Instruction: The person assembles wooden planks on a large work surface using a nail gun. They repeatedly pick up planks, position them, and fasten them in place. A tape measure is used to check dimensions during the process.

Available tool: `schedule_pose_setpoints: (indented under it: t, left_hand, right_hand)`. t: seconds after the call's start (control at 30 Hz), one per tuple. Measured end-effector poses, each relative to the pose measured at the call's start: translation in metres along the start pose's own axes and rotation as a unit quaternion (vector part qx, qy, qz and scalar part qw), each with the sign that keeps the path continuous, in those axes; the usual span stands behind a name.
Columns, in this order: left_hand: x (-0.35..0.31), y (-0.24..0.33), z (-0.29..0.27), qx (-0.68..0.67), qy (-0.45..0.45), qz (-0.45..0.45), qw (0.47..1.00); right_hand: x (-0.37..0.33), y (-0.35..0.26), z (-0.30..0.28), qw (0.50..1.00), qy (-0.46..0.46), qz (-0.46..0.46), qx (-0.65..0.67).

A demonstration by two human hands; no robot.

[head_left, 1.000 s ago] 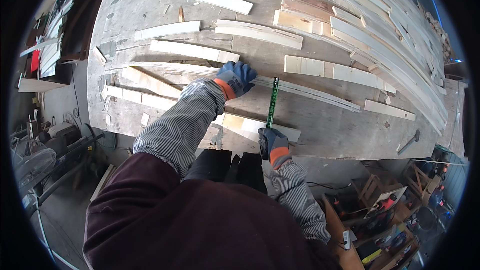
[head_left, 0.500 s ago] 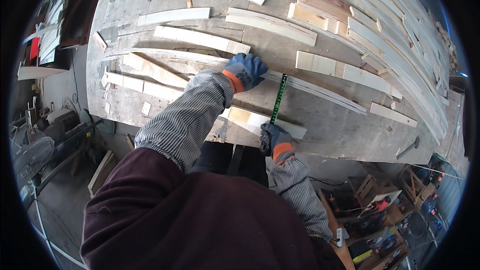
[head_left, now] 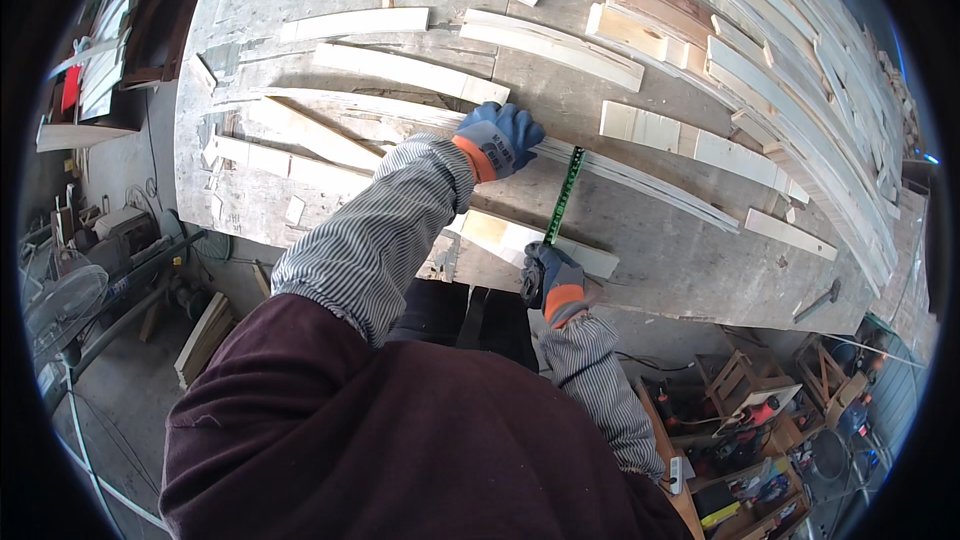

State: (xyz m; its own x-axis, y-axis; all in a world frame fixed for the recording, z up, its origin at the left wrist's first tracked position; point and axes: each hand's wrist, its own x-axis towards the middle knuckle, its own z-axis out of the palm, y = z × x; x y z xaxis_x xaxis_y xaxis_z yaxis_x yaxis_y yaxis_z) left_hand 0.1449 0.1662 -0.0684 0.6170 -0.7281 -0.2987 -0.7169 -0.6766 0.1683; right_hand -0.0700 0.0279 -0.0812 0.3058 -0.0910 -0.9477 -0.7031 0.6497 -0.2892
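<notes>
My left hand (head_left: 502, 140), in a blue-grey work glove with an orange cuff, is closed over the middle of a long, thin bundle of pale wooden strips (head_left: 650, 182). It holds the strips against the wooden table. Nearer to me, my right hand (head_left: 551, 280) is wrapped round a tape measure whose case is mostly hidden by the fingers. From it a green tape blade (head_left: 566, 194) runs out away from me, its end by the strips, right of my left hand. Below the blade lies a short pale board (head_left: 505, 236), partly behind my right hand.
Several pale boards, such as a curved one (head_left: 550, 48), lie about the table (head_left: 690, 275). Long slats (head_left: 790, 105) are piled at the right. A hammer (head_left: 818, 302) rests near the front right edge. A fan (head_left: 68, 300) stands at left; tool-filled wooden shelving (head_left: 750, 500) is lower right.
The whole table scene has shifted slightly to the right in view. Both hands keep their holds, and the tape blade stays drawn out beside the strips.
</notes>
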Motion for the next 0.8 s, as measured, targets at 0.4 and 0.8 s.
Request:
schedule_pose_setpoints:
  t: [0.4,0.8]
  left_hand:
    - [-0.001,-0.001,0.014,-0.015,0.092,0.0,0.996]
    - [-0.004,-0.008,0.005,-0.112,0.166,0.033,0.979]
  right_hand:
    - [-0.001,0.004,-0.008,0.997,-0.062,0.014,0.036]
    - [-0.011,-0.108,0.055,0.991,-0.106,-0.079,0.024]
